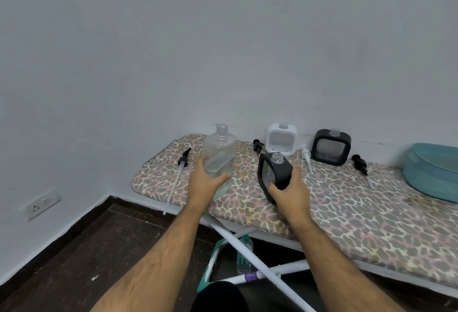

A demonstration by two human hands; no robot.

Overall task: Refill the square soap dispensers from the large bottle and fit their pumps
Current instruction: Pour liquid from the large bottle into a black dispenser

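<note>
Left hand wraps the upright large bottle, uncapped, standing near the left end of the leopard-print surface. Just to its right, the right hand grips a black square dispenser, tilted, open neck up. Bottle mouth sits higher and left of that neck, so pouring would likely go rightward.

A leopard-print ironing board carries a large clear bottle, square dispensers, loose pumps and a teal basket.
</note>
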